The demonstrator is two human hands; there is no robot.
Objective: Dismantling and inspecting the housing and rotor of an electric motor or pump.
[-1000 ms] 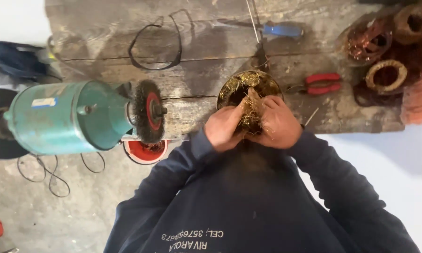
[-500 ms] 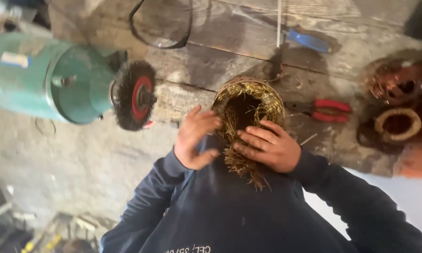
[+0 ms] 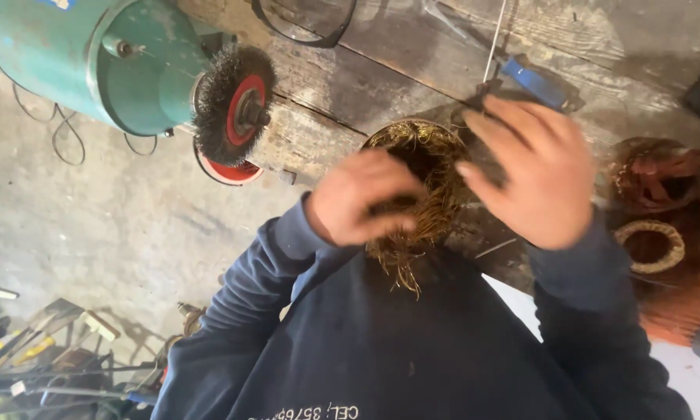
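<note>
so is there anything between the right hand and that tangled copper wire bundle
Nothing visible. The right hand is lifted with fingers spread just right of the copper wire bundle, and only open air and a strip of the wooden bench show between them. The left hand already grips the bundle from the other side. The hands are blurred.

One green motor (image 3: 93, 62); one wire brush wheel (image 3: 229, 105); one tangled copper wire coil (image 3: 420, 187); two hands, the left hand (image 3: 365, 198) and the right hand (image 3: 533, 171); one blue-handled tool (image 3: 533, 82); two wound rings (image 3: 653, 175) (image 3: 652, 245).
</note>
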